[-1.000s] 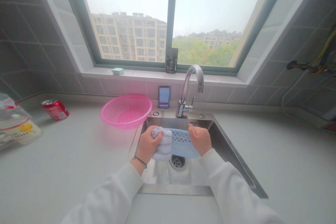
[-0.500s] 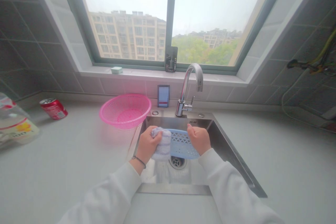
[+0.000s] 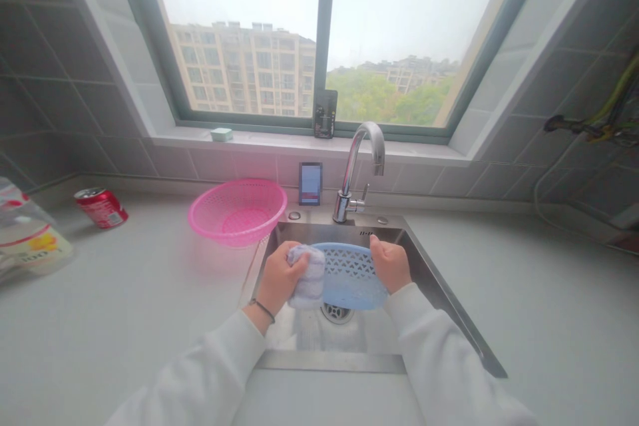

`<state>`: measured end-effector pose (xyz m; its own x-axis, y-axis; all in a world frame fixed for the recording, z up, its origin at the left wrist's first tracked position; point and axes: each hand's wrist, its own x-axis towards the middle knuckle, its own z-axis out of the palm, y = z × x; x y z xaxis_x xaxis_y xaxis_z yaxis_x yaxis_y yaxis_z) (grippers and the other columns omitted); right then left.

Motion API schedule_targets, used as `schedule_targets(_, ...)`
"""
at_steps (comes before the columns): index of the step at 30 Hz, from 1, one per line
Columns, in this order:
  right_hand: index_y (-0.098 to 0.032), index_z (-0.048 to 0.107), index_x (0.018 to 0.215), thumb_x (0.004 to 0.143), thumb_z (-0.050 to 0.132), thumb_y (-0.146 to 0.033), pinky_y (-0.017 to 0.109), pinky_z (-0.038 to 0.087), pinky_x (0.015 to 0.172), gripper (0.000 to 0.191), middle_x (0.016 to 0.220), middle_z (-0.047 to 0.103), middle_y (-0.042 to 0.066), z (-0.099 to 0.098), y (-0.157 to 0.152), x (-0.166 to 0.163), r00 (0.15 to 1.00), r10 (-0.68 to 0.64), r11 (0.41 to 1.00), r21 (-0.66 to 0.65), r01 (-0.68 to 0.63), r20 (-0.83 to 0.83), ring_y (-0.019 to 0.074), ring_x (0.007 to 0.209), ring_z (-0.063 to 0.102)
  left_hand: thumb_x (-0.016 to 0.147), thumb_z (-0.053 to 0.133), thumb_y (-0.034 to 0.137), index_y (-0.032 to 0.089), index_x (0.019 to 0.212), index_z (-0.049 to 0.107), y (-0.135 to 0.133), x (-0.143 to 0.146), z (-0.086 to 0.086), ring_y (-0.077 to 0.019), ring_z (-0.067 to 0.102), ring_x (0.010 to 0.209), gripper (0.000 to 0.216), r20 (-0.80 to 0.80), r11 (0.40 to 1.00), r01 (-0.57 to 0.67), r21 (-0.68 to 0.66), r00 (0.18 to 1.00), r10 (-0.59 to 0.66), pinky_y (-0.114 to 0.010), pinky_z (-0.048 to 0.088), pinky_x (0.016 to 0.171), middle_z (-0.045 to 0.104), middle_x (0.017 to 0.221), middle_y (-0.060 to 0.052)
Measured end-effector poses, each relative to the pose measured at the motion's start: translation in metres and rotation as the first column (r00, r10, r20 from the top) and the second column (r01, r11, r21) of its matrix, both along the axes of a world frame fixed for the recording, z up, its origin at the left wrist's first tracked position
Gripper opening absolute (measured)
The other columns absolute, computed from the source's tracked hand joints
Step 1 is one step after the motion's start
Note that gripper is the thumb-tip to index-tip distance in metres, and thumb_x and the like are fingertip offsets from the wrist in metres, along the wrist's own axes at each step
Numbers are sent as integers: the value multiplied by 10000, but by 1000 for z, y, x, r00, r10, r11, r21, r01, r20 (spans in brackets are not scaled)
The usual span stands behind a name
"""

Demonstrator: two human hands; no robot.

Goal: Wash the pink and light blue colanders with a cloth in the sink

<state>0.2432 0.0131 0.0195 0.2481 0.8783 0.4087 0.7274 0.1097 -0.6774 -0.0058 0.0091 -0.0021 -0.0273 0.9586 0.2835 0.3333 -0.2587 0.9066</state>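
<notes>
My left hand (image 3: 280,274) is closed around a folded, pale lavender cloth (image 3: 308,279), which lies over the left end of a light blue plastic basket (image 3: 352,286). The basket has heart-shaped holes and is held tilted inside the steel sink (image 3: 329,363), above the drain (image 3: 337,313). My right hand (image 3: 392,265) grips the basket's right rim, thumb on top. The cloth hides the basket's left end.
A pink plastic basket (image 3: 239,210) stands on the counter left of the sink. Behind the sink rises a chrome faucet (image 3: 352,166), with a phone-like device (image 3: 310,184) beside it. Further left are a red can (image 3: 101,208) and a plastic bag (image 3: 30,233).
My right hand has moved slightly to the right, and the blue basket has turned so more of its perforated side shows. The left hand and cloth have hardly moved.
</notes>
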Motion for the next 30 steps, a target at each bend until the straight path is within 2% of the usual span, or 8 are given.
schedule_targets(3,-241,234,463,844,393,-570,327,139,527,528,465,237,-31,-3,1,-12,998,54,998,-12,-54,14,121,466,268,782,618,422,180,911,685,-5,5,0,-195,647,729,281,-20,997,81,-10,997,-81,-283,487,686,713,787,-21)
schedule_targets(7,-251,191,500,871,352,-561,316,152,511,510,482,210,-37,-1,2,1,1000,15,1000,1,-15,-20,119,468,250,797,587,456,173,920,678,6,-3,-3,-216,661,771,322,30,998,-64,14,998,64,-313,501,730,725,827,-46)
schedule_targets(9,-257,191,524,886,350,-563,306,169,497,500,480,215,-44,0,1,16,993,-44,999,10,45,-108,120,469,248,783,582,476,168,890,672,14,-10,-5,-225,658,758,338,47,990,-138,14,989,137,-329,504,725,718,807,-54)
schedule_targets(12,-261,236,547,891,402,-583,295,209,479,499,470,258,-54,1,-1,37,949,-99,994,8,106,-301,125,475,271,764,585,482,167,867,666,21,-15,-7,-224,647,719,342,44,985,-175,-11,984,175,-335,500,699,701,760,-50)
schedule_targets(14,-262,251,551,887,418,-592,294,222,474,500,468,278,-54,1,-2,42,932,-99,994,9,109,-349,128,479,279,771,588,477,166,879,660,21,-15,-7,-219,643,707,337,40,986,-165,-16,985,165,-327,498,681,696,752,-45)
schedule_targets(19,-260,210,522,876,375,-580,303,193,491,504,471,240,-46,3,-2,26,976,-116,992,26,123,-185,122,474,255,789,594,462,164,900,647,10,-5,-4,-208,636,713,322,41,992,-126,-6,991,126,-311,493,674,689,767,-42)
schedule_targets(25,-244,234,465,838,408,-564,331,143,527,522,466,227,-34,0,1,-10,996,87,996,22,-86,-8,120,471,255,765,620,424,171,885,670,-9,13,3,-191,630,701,284,73,999,32,-38,997,-29,-283,485,666,694,754,-22)
schedule_targets(30,-258,192,497,854,378,-562,313,162,494,504,472,214,-43,3,0,7,996,34,999,23,-32,-77,113,457,247,784,586,452,162,904,674,5,1,-1,-216,653,751,326,68,997,-71,2,995,71,-317,500,723,713,805,-50)
